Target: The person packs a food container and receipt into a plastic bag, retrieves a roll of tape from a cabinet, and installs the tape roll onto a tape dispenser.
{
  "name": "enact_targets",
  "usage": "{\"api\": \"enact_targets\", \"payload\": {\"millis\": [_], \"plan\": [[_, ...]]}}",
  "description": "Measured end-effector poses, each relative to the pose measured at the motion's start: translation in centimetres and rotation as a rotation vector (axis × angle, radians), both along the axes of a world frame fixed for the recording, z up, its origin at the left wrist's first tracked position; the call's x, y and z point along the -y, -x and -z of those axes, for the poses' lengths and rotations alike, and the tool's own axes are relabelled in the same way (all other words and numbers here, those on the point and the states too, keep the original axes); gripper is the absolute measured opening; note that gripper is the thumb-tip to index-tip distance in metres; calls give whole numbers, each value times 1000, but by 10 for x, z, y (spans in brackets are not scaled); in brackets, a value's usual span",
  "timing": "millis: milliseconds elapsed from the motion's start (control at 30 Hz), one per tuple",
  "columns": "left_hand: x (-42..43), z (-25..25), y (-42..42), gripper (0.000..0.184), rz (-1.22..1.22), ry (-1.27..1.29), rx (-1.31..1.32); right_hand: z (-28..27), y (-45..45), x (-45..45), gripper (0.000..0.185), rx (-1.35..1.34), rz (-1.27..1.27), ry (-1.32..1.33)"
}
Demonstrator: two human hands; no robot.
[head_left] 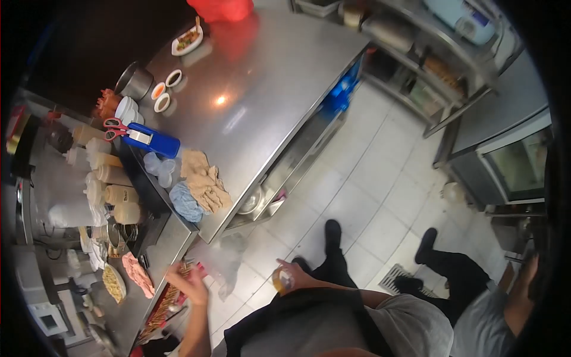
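Note:
My left hand is beside the edge of the side counter with its fingers apart and nothing visible in them. Close by lies a row of thin sticks like skewers, partly hidden by that hand. A clear plastic bag hangs near the steel table's corner, just beyond the left hand. My right hand is in front of my apron, its fingers round a small yellowish round object. One finger sticks out from that hand. What the object is exactly is too blurred to tell.
The steel table carries a tan cloth, a blue cloth, red-handled scissors, small sauce bowls and a dish of food. Several bottles line the left. Another person's leg is at right, near a floor drain.

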State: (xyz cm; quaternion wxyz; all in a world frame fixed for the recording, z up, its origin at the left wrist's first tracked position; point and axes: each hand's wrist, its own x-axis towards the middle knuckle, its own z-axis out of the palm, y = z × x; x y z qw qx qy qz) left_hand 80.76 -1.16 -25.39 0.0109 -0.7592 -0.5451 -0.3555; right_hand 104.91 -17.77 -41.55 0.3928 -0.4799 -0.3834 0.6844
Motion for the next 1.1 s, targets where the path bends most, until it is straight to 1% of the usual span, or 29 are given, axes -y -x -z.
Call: {"api": "enact_targets", "payload": {"millis": [33,67,100,133,167,200,267,333,367,400,433,467,500,567,600,633,667,733,800,833,867,967,1000,1067,1100], "plan": [[37,-6,-28,44,74,257,284,-24,-3,-3,99,121,25,-96],[72,12,-34,57,83,569,409,-46,-5,-4,101,237,43,-194],[95,25,-41,72,282,1010,722,-71,-9,-8,99,320,55,-281],[113,-5,-74,81,331,1446,1296,-100,-15,-12,98,395,62,-367],[127,-14,-101,73,362,1445,1518,-138,-21,-14,91,275,21,-324],[132,-16,-85,70,473,1780,1651,-152,-24,-14,79,340,7,-548],[136,-13,-82,68,516,1841,1567,-170,-36,-17,72,380,-70,-673],[142,-54,-112,64,499,1615,1513,-186,-51,-20,68,496,-142,-736],[142,-71,-126,63,472,1494,1489,-200,-59,-23,68,464,-181,-695],[138,-78,-139,61,496,1441,1528,-193,-63,-32,65,480,-177,-791],[134,-81,-149,59,514,1387,1567,-207,-71,-36,65,395,-223,-710],[137,-81,-155,57,534,1325,1603,-225,-78,-41,64,316,-272,-631],[142,-70,-158,56,504,1354,1592,-240,-84,-44,59,344,-304,-609],[152,-45,-161,55,430,1386,1592,-241,-94,-50,57,413,-367,-655],[161,-49,-166,54,398,1349,1645,-241,-93,-50,56,433,-420,-679],[166,-56,-173,54,355,1294,1712,-247,-89,-48,51,409,-404,-691],[169,-62,-176,53,310,1220,1781,-243,-86,-50,50,399,-416,-760],[184,-58,-178,50,279,1051,1953,-245,-74,-51,53,377,-425,-882],[204,-99,-184,49,152,766,1915,-253,-61,-48,54,390,-414,-1125],[215,-100,-179,51,82,780,1875,-248,-57,-42,52,374,-530,-1043],[228,-97,-175,52,14,807,1837,-249,-51,-35,46,288,-585,-1032],[260,-85,-171,53,57,505,1691,-257,-33,-20,36,206,-737,-1133],[274,-87,-168,53,15,477,1705,-255,-26,-14,34,175,-756,-1182],[301,-94,-164,54,-52,440,1737,-254,-9,1,27,92,-835,-1125],[316,-84,-161,53,-73,352,1727,-259,2,14,24,46,-878,-1118]]}}
